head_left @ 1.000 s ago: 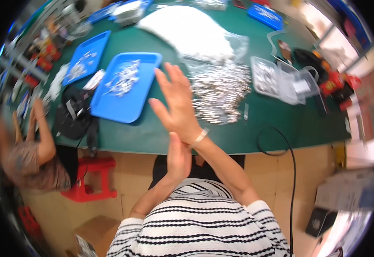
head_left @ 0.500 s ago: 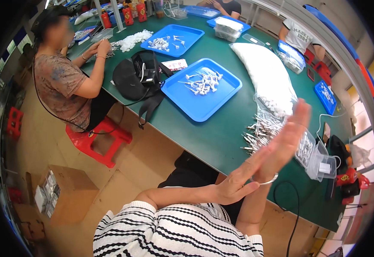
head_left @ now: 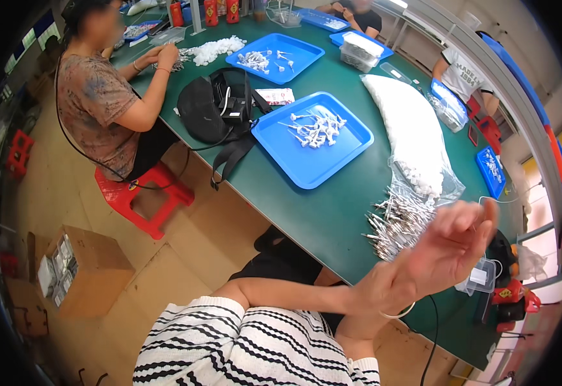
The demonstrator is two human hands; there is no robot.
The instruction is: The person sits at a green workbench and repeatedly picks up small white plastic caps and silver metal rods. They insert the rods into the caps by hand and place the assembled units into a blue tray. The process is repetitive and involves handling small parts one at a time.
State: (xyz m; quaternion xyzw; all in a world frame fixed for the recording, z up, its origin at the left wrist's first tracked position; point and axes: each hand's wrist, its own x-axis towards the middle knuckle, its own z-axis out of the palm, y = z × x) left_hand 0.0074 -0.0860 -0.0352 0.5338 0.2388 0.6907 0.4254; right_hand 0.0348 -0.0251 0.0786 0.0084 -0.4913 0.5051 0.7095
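Note:
Above the table's near edge, my left hand (head_left: 380, 283) lies across the base of my right hand and seems wrapped round its wrist; its fingers are partly blurred and hidden. My right hand (head_left: 458, 241) is raised with loosely bent fingers apart, and I see nothing in it. A bracelet (head_left: 399, 312) circles my right wrist. Just beyond my hands spreads a pile of thin metal-tipped rods (head_left: 393, 222). Behind it lies a long clear bag (head_left: 409, 122) full of small white pieces. Left of these, a blue tray (head_left: 287, 168) holds several white-headed pieces with thin stems.
A black bag (head_left: 203, 106) with a strap sits left of the tray. Farther back stands another blue tray (head_left: 300, 61) with similar pieces. A co-worker (head_left: 101, 96) sits at the left on a red stool (head_left: 142, 199). A clear plastic box (head_left: 482, 275) stands at the right.
My right hand has lowered and its straight fingers have bent. My left hand has shifted from lying flat along it to its wrist. The whole view has shifted slightly.

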